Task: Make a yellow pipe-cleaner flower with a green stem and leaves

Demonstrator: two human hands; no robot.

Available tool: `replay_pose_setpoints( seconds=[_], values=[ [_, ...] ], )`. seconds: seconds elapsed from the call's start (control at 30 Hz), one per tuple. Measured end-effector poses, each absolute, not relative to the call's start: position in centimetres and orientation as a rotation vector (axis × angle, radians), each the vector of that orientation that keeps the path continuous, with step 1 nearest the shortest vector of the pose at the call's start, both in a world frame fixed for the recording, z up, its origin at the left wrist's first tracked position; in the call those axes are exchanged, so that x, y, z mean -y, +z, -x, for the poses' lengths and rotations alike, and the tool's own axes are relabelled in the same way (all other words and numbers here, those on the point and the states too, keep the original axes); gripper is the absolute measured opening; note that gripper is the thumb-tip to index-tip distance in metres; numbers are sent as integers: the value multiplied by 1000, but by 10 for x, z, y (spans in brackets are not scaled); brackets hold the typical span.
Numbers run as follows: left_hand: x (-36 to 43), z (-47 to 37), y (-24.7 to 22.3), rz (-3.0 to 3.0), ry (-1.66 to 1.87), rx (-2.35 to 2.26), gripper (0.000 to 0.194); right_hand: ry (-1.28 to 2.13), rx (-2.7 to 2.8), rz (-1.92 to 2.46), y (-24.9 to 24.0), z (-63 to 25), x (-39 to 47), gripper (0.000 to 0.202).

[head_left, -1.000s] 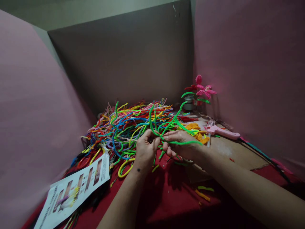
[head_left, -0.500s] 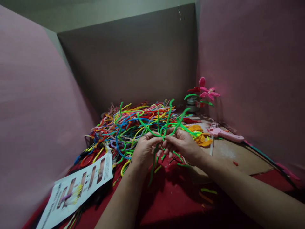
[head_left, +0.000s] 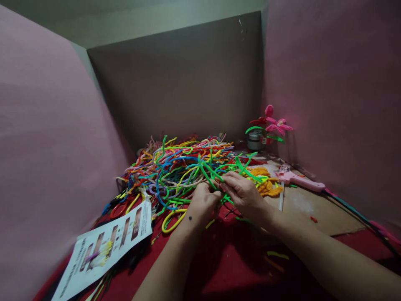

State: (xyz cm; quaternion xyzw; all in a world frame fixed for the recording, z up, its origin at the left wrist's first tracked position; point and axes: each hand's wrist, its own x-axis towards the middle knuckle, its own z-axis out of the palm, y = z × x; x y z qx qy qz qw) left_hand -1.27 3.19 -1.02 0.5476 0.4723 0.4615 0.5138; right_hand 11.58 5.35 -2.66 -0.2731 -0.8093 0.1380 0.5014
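Bright green pipe cleaners (head_left: 206, 170) stick up from between my two hands, in front of a large heap of coloured pipe cleaners (head_left: 178, 163). My left hand (head_left: 205, 198) is closed on their lower part, thumb toward the right. Close against it, my right hand (head_left: 241, 190) pinches the same green stems with its fingertips. The exact grip point is hidden by the fingers. More green pieces (head_left: 246, 167) show just behind my right hand, beside orange fuzzy pieces (head_left: 266, 182).
On the right a pink glue gun (head_left: 302, 180) lies on a cardboard sheet (head_left: 310, 209). Behind it a pink pipe-cleaner flower (head_left: 278, 125) stands near a small grey container (head_left: 254, 141). A printed sheet (head_left: 106, 246) lies at left on the red cloth (head_left: 225, 267). Yellow-handled scissors (head_left: 172, 221) are partly covered.
The green stems, spread out wide like a fan before, are now turned and gathered, leaning up and left. My hands have drawn closer together, and the view has shifted slightly.
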Motion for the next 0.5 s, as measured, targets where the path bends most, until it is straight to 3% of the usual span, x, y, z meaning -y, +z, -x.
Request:
replay_pose_setpoints(
  seconds=[0.5],
  values=[
    [-30, 6, -15, -1504, 891, -1227, 11, 1219, 1677, 601, -30, -107, -55, 18]
  ],
)
